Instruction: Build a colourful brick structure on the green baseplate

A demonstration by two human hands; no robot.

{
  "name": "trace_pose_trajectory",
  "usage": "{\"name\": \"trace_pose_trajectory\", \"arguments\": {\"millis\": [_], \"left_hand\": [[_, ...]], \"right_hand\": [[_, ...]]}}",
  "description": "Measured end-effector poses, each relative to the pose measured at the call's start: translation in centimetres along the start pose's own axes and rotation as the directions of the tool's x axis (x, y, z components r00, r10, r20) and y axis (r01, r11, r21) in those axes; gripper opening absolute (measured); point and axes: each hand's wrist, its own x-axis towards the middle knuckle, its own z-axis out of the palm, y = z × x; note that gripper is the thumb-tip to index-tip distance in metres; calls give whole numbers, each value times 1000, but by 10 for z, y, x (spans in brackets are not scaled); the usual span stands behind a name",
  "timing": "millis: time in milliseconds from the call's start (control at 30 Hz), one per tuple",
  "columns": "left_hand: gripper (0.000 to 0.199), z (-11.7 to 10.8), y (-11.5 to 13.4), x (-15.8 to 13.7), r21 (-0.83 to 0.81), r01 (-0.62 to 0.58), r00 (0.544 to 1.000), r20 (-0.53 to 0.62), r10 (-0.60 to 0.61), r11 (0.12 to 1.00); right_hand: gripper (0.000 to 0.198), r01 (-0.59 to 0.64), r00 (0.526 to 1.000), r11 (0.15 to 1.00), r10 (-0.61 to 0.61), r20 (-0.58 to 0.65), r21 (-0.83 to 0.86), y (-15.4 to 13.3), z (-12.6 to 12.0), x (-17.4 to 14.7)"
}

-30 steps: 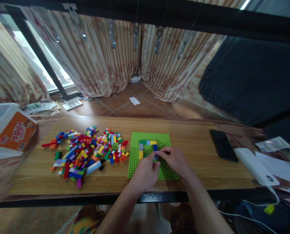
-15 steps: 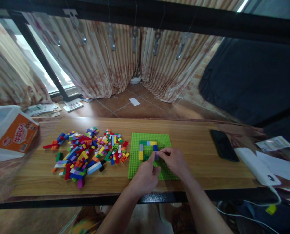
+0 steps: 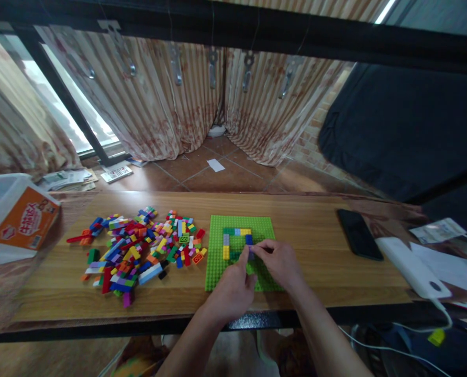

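Note:
A green baseplate (image 3: pixel 218 225) lies on the wooden board, carrying a rectangular outline of bricks with a green brick (image 3: pixel 229 231), a yellow brick (image 3: pixel 226 253) and a blue brick (image 3: pixel 249 239) among them. On the outline's right side, my right hand (image 3: pixel 278 262) pinches a small purple brick (image 3: pixel 251 249) between thumb and index finger. My left hand (image 3: pixel 233 288) reaches in from the front, index finger stretched out to the bricks beside the right fingertips, thumb apart. Both hands partly cover the outline's front right corner.
Left of the baseplate spreads a pile of loose coloured bricks (image 3: pixel 131 251). A clear plastic box with an orange label (image 3: pixel 25 217) stands at the far left. Toward the right lie a black phone (image 3: pixel 359 234) and a white power strip (image 3: pixel 412 267) with a cable.
Both hands stay at the same spot on the outline, with only slight finger movement. The whole view has shifted a little.

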Motion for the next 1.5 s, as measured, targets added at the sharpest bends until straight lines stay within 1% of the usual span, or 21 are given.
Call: {"name": "trace_pose_trajectory", "arguments": {"millis": [133,267,367,533,633,800,900,1067,1167,1233,1333,1400,1500], "left_hand": [[73,0,1,-1,29,19,1000,18,-20,999],[71,1,2,0,29,19,1000,-17,-19,999],[72,3,3,1,41,29,1000,-6,-29,999],[73,6,4,2,60,59,998,3,-59,996],[72,8,5,1,115,54,999,-1,-54,992],[70,9,11,-1,259,52,999,-8,-52,964],[69,5,15,0,287,41,999,0,-43,957],[63,0,12,5,318,-10,999,-26,19,948],[61,-4,5,6,264,-65,997,-32,76,962],[60,-6,0,5,209,-100,993,-35,110,973],[59,-11,-4,-1,165,-90,991,-85,105,982],[58,-15,-6,-6,137,-66,988,-126,83,988],[53,-25,-8,-11,69,-70,982,-173,81,995]], "right_hand": [[22,11,1000,999,-10,6,-47,1,2,0],[22,-7,1000,998,8,6,-58,1,3,1],[22,-42,999,998,42,7,-49,1,3,4],[21,-133,991,991,133,31,-10,1,2,9],[20,-152,988,988,152,34,-9,0,2,10],[19,-139,990,990,140,30,-24,3,2,13],[21,-128,990,992,129,63,-18,7,3,16],[24,-170,977,984,161,142,49,12,5,21],[24,-151,979,984,135,154,93,13,5,20],[26,-148,977,977,121,173,154,14,3,19],[37,-184,970,953,136,204,239,15,1,18],[44,-199,970,959,163,179,204,14,1,18],[46,-175,978,984,168,124,41,8,3,19]]}}
